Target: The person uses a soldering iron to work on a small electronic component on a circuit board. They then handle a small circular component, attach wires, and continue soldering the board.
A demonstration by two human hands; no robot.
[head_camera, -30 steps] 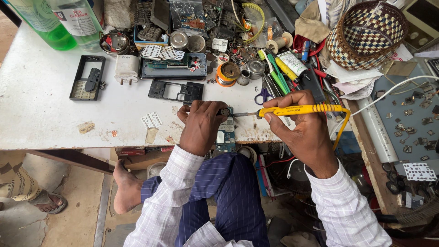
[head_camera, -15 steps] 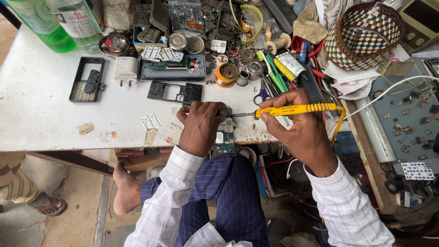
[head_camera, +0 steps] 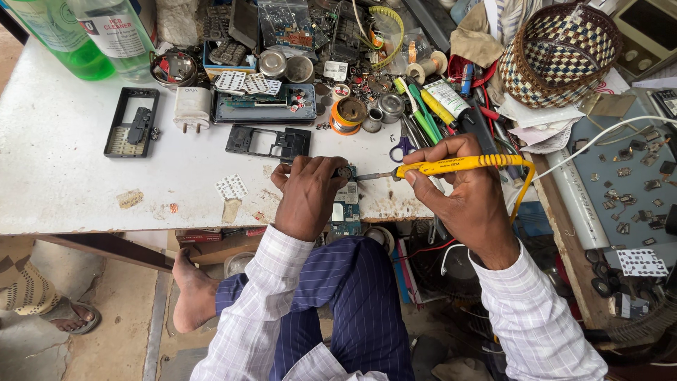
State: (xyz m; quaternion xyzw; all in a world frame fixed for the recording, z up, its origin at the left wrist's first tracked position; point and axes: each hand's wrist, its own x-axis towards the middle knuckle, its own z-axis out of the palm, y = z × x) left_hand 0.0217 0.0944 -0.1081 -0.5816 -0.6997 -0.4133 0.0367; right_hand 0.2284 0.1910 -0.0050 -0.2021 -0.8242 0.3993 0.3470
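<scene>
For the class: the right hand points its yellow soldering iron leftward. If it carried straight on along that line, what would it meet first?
Probably the circuit board under the left hand; the soldering iron in the right hand almost touches it, though depth is unclear.

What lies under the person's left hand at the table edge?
Under the left hand, a small circuit board pokes out beside the fingers. The yellow soldering iron points at it. The board's left part is covered.

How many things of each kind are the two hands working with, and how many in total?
Yellow soldering iron, in right hand: 1
Phone circuit board, under left hand: 1
Total: 2
</scene>
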